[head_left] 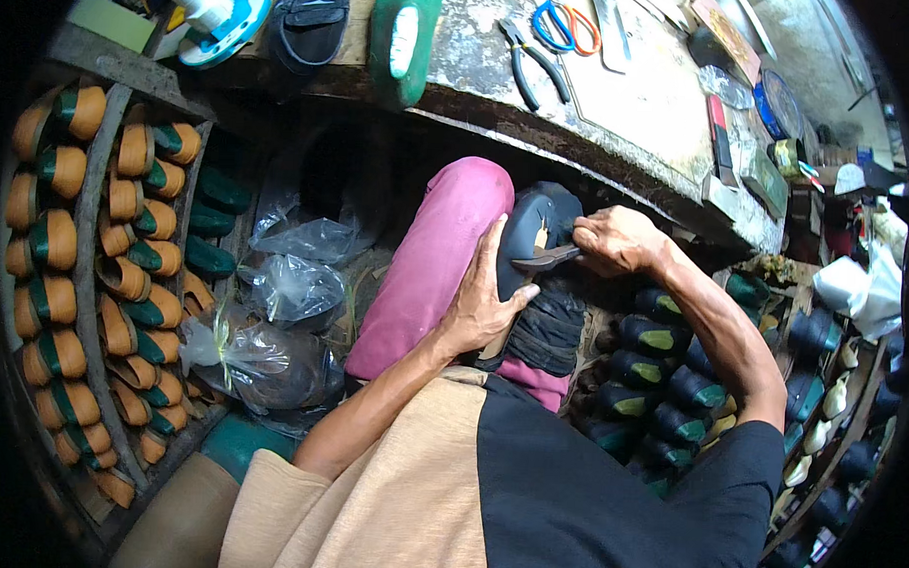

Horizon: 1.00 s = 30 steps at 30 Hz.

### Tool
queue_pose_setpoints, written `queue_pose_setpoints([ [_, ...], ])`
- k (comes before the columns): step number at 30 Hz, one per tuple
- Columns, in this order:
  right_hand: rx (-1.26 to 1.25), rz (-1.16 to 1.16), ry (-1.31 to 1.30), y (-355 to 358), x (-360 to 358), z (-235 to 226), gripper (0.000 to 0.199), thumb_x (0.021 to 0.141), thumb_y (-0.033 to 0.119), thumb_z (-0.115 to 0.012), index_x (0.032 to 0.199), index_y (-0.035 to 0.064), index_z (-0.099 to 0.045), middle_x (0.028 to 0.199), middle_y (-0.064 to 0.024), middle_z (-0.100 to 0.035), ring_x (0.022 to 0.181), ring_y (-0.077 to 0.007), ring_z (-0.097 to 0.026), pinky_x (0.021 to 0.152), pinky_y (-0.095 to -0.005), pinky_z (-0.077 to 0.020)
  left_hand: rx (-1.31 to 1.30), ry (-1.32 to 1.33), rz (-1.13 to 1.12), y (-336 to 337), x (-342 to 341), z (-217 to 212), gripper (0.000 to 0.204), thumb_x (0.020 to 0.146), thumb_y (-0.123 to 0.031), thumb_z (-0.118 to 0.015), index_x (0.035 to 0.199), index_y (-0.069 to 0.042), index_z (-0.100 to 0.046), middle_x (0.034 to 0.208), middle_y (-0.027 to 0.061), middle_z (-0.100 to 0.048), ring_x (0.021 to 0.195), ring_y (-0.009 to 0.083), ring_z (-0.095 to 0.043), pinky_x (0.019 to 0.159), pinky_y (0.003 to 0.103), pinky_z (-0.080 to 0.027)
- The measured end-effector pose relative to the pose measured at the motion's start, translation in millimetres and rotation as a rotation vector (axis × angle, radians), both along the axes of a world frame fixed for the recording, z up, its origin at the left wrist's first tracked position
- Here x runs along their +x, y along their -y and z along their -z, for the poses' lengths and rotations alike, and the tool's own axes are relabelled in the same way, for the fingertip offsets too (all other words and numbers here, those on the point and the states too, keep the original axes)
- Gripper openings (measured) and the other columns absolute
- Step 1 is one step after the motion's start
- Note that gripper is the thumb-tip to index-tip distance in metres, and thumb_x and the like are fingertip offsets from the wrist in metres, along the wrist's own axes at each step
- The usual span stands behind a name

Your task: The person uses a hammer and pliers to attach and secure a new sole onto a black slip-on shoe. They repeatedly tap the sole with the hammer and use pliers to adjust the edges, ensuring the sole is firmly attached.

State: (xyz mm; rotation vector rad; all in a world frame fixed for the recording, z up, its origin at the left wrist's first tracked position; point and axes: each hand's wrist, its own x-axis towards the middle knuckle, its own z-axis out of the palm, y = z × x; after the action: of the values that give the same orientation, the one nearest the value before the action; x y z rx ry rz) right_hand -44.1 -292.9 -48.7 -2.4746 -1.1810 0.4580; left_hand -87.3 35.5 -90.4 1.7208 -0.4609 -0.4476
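A dark shoe (522, 224) lies on my lap, toe away from me, with a small tan patch showing on it. My left hand (486, 297) holds it from the left, fingers along its side and thumb stretched across toward the heel end. Closed in a fist, my right hand (616, 240) grips a flat, dark blade like a shoemaker's knife (545, 258). The blade lies across the shoe; its handle end is hidden in my fist. Dark crumpled cloth (545, 327) covers my right thigh under the shoe.
Ahead stands a worn workbench (462, 59) with pliers (532, 66), scissors (568, 30), a green shoe last (403, 42) and a dark shoe (309, 24). Racks of tan shoes (68, 170) rise at left, dark shoes (653, 336) at right. Plastic bags (284, 288) lie left of my legs.
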Motion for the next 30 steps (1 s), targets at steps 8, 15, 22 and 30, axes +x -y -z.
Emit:
queue_pose_setpoints([
  [8,-0.094,-0.022,0.03,-1.9,-10.6,-12.5,0.031,0.103,0.029,-0.074,0.094,0.0045,-0.057,0.093,-0.0164,-0.063,0.084,-0.0404,-0.072,0.073,-0.0517,-0.0605,-0.194,-0.301,0.027,-4.4,9.9,8.8,0.073,0.123,-0.036,-0.055,0.184,-0.008,-0.027,0.187,0.0252,-0.033,0.176,0.0388,-0.026,0.143,0.047,-0.02],
  [15,-0.111,0.478,-0.21,-31.6,-56.8,-85.6,0.069,0.111,0.017,-0.07,0.173,0.0139,-0.041,0.128,-0.0288,-0.072,0.103,-0.0517,-0.077,0.085,-0.06,-0.0653,-0.179,-0.183,-0.007,6.1,0.6,32.2,0.072,0.122,-0.036,-0.058,0.182,-0.007,-0.03,0.182,0.0273,-0.039,0.172,0.0423,-0.034,0.142,0.048,-0.026],
  [22,-0.153,0.419,-0.269,-77.3,-50.1,-42.6,0.1,0.098,0.006,-0.075,0.184,0.0237,-0.028,0.11,-0.0275,-0.077,0.092,-0.0462,-0.079,0.078,-0.0546,-0.0648,-0.103,-0.186,0.077,14.1,8.0,51.5,0.073,0.122,-0.034,-0.057,0.182,-0.005,-0.026,0.182,0.028,-0.037,0.172,0.0427,-0.034,0.142,0.048,-0.025],
  [30,0.179,1.517,0.063,30.1,56.7,-40.0,0.029,0.103,0.03,-0.078,0.119,0.0063,-0.079,0.074,-0.0063,-0.067,0.068,-0.0187,-0.063,0.065,-0.0415,-0.0518,-0.183,-0.212,0.087,8.1,13.0,51.2,0.071,0.119,-0.022,-0.062,0.181,-0.004,-0.031,0.181,0.0265,-0.04,0.171,0.0398,-0.036,0.142,0.045,-0.026],
])
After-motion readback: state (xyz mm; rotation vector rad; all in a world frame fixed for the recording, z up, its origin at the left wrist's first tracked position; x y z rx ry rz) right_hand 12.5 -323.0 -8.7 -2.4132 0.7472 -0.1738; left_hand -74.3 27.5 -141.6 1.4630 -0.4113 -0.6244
